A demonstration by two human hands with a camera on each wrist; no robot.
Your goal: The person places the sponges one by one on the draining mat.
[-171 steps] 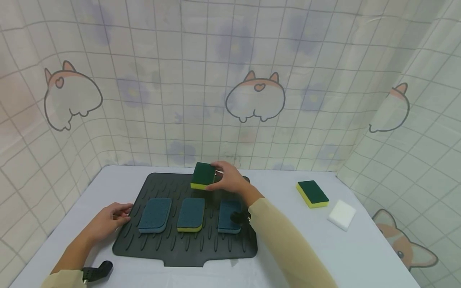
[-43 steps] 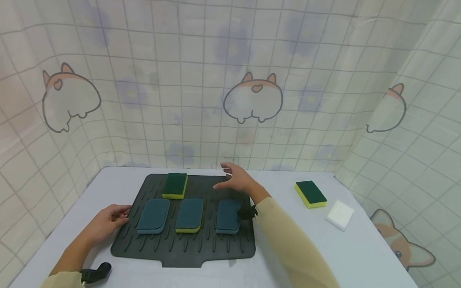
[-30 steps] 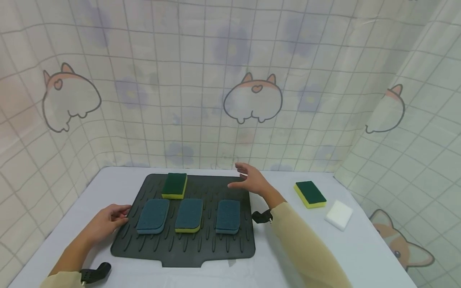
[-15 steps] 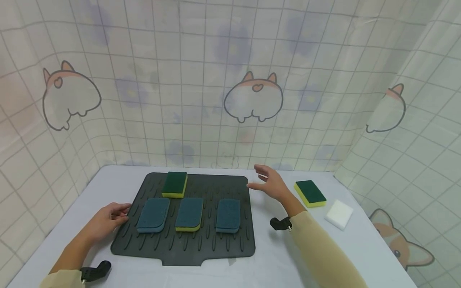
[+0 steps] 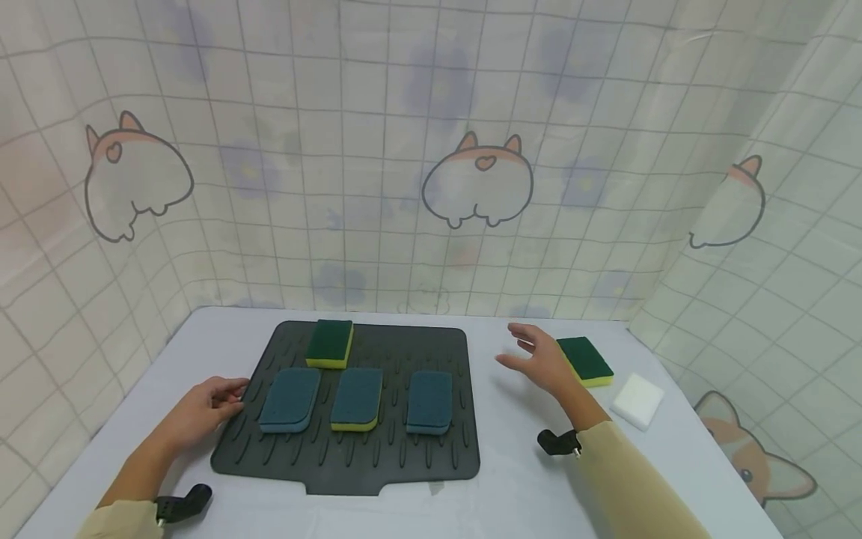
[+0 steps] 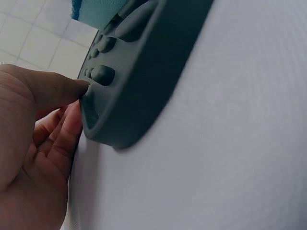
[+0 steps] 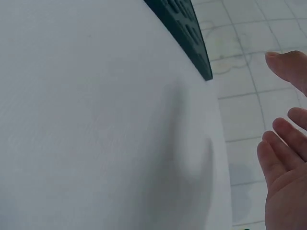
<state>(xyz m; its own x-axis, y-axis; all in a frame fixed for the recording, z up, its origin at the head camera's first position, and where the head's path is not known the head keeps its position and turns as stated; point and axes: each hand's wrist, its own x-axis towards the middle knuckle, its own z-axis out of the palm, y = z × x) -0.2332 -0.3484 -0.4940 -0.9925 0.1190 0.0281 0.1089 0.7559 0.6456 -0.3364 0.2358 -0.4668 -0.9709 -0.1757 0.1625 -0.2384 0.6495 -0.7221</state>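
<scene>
My left hand (image 5: pixel 205 410) pinches the left edge of the dark ridged drying mat (image 5: pixel 343 468); in the left wrist view the thumb (image 6: pixel 62 90) lies on the rim, with the other fingers at its side. My right hand (image 5: pixel 544 361) holds nothing, its fingers apart above the table, just left of a green-and-yellow sponge (image 5: pixel 587 359) that it partly covers. Three blue-topped sponges, left (image 5: pixel 291 400), middle (image 5: pixel 357 399) and right (image 5: pixel 429 402), form a row on the mat. Behind them at the back left lies another green-and-yellow sponge (image 5: pixel 330 343).
A white sponge (image 5: pixel 637 401) lies on the white table (image 5: pixel 512 479), to the right of the green-and-yellow one. A curtain (image 5: pixel 377 172) with a grid and cartoon animals stands along the back and both sides.
My right hand has set the green-and-yellow sponge down at the mat's back left, let go, and moved right across to the other one. My left hand stays at the mat's edge.
</scene>
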